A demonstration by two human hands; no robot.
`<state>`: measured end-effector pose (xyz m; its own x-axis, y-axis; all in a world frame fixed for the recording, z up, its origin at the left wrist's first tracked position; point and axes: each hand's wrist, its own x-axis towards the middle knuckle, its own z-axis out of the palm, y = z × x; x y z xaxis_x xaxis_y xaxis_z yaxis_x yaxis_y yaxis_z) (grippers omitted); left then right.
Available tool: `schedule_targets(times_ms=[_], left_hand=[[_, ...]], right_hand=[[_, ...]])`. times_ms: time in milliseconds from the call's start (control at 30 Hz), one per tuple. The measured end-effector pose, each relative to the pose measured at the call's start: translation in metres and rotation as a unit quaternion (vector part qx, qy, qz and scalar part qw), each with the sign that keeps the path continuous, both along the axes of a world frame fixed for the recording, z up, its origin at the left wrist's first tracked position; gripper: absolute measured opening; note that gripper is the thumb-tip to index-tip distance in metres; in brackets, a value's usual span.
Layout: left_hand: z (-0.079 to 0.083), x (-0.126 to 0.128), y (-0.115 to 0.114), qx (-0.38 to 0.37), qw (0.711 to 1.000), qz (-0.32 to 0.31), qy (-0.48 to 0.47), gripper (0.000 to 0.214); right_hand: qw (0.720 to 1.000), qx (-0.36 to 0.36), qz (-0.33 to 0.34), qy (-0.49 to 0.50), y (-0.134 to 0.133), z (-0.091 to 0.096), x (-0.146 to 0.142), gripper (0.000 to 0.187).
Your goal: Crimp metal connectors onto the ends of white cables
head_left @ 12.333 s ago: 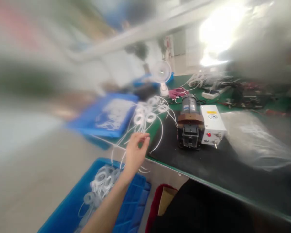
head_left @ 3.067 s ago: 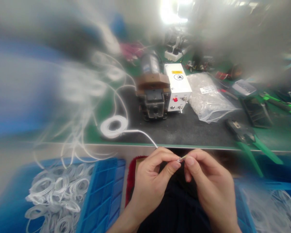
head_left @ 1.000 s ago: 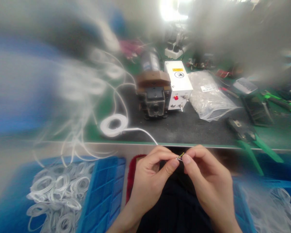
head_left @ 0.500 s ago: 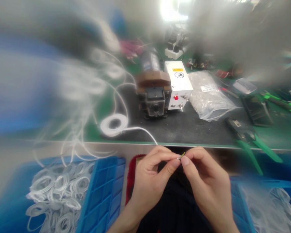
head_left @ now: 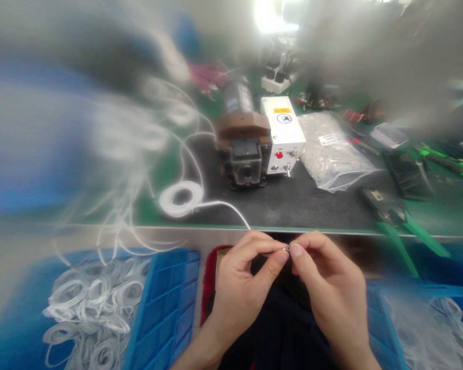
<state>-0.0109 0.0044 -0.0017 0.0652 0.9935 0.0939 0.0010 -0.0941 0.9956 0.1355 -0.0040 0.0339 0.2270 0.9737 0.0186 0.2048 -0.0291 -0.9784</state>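
A white cable (head_left: 231, 206) runs from a coil (head_left: 181, 198) on the bench over the front edge to my left hand (head_left: 250, 277). My left thumb and forefinger pinch the cable near its end. Right against those fingertips, my right hand (head_left: 327, 282) is closed in a pinch on the thin inner wires (head_left: 287, 249) at the cable's end. Only a tiny piece of the wires shows between the two hands; the rest is hidden by my fingers.
Behind the coil stands a machine (head_left: 247, 159) with a white control box (head_left: 283, 133). To its right lie a clear plastic bag (head_left: 332, 159) and green-handled crimping pliers (head_left: 397, 216). Blue crates (head_left: 158, 308) with coiled white cables (head_left: 96, 308) flank my lap; more loose cables hang at left.
My right fingertips have closed further over the wire end, and the yellow-green strand that stuck out above them is now hidden. My left hand has hardly moved.
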Motion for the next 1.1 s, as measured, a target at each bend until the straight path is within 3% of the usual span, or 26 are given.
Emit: schedule_targets(times_ms=[600, 867, 1100], left_hand=[[0.002, 0.005, 0.002, -0.007, 0.998, 0.030, -0.049, 0.009], [0.002, 0.008, 0.000, -0.017, 0.998, 0.027, -0.053, 0.014], [0.001, 0.007, 0.002, -0.020, 0.997, 0.031, -0.071, 0.014]], right_hand=[[0.999, 0.032, 0.001, 0.026, -0.001, -0.003, -0.004, 0.011], [0.991, 0.006, 0.040, 0.127, -0.005, -0.015, 0.000, 0.016], [0.995, 0.018, 0.054, 0.076, -0.004, -0.009, 0.003, 0.006]])
